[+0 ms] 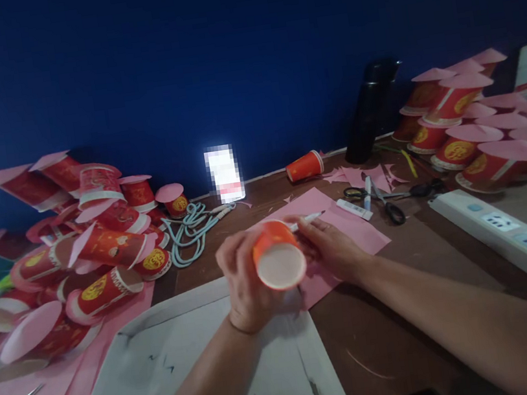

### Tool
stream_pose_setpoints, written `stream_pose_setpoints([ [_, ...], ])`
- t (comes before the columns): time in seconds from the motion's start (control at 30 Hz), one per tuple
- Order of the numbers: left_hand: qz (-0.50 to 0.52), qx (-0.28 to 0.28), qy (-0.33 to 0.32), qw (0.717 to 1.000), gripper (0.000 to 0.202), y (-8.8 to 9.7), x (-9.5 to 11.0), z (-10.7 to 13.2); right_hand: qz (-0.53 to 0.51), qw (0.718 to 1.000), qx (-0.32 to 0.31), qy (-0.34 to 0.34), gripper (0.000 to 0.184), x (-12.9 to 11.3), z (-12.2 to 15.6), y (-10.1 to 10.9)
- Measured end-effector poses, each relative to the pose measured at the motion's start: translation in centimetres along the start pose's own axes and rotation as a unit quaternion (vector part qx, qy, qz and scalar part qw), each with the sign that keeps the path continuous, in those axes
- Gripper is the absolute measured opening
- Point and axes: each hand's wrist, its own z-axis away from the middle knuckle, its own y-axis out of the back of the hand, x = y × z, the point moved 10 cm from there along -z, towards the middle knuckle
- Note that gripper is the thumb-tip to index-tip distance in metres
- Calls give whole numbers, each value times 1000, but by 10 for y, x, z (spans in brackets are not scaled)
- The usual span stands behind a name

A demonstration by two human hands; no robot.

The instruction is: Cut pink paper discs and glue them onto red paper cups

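Above one brown table (pixel 371 333), two hands (pixel 249 284) (pixel 332 247) grip one red cup (pixel 280 262) (left), one pen (pixel 314 216) (right).

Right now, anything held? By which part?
Left hand: red paper cup, by its side wall. Right hand: white pen-like item, seemingly around its middle; that grip is partly hidden.

In the centre of the frame, the cup (pixel 280 262) looks to be of paper, smooth and matt inside. The sheet (pixel 350 237), right of it, is matt paper. Farther right, the scissors (pixel 381 198) seem metal and plastic; the power strip (pixel 464 208) is smooth plastic. Above, the wall (pixel 243 50) appears matt.
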Motion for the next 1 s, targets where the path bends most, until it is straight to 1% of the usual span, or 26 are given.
stream_pose_setpoints([
  [0.03, 3, 31, 50, 998, 69, 7, -15, -5, -3, 1000, 22, 5, 36, -2, -2, 7],
  [0.07, 14, 48, 92, 995, 68, 10, -29, -10, -10, 999, 42, 7, 38, -4, -4, 14],
  [0.13, 21, 71, 147, 986, 67, 12, -51, -26, -29, 997, 68, 14, 40, -9, -8, 24],
  [0.2, 68, 77, 206, 973, 64, 5, -70, -41, -47, 996, 76, 19, 39, -14, -11, 29],
  [0.23, 93, 69, 231, 966, 62, -3, -77, -47, -51, 995, 78, 19, 39, -16, -11, 31],
  [0.3, 134, 58, 259, 955, 62, -17, -85, -54, -41, 996, 76, 20, 39, -18, -12, 31],
  [0.37, 145, 53, 266, 951, 66, -28, -89, -51, -27, 997, 65, 25, 38, -21, -11, 29],
  [0.43, 121, 39, 275, 953, 71, -36, -95, -39, -21, 997, 59, 40, 40, -24, -10, 29],
  [0.5, 88, 4, 270, 959, 78, -44, -98, -27, -18, 996, 66, 57, 46, -29, -9, 32],
  [0.53, 82, 3, 258, 963, 82, -44, -98, -23, -10, 995, 72, 62, 48, -30, -9, 34],
  [0.57, 72, 5, 239, 968, 87, -43, -96, -21, 1, 995, 76, 66, 45, -31, -9, 35],
  [0.67, 43, 3, 169, 985, 97, -39, -84, -25, 31, 994, 79, 66, 29, -31, -10, 37],
  [0.73, 23, -9, 137, 990, 98, -40, -79, -30, 18, 995, 78, 62, 25, -29, -11, 38],
  [0.83, 6, -19, 134, 991, 93, -40, -83, -34, -51, 996, 57, 39, 21, -23, -12, 36],
  [0.93, -6, -32, 140, 990, 86, -42, -90, -33, -91, 995, 37, 22, 28, -20, -12, 33],
  [1.0, -12, -41, 136, 990, 83, -44, -92, -33, -77, 996, 34, 18, 36, -20, -12, 33],
])
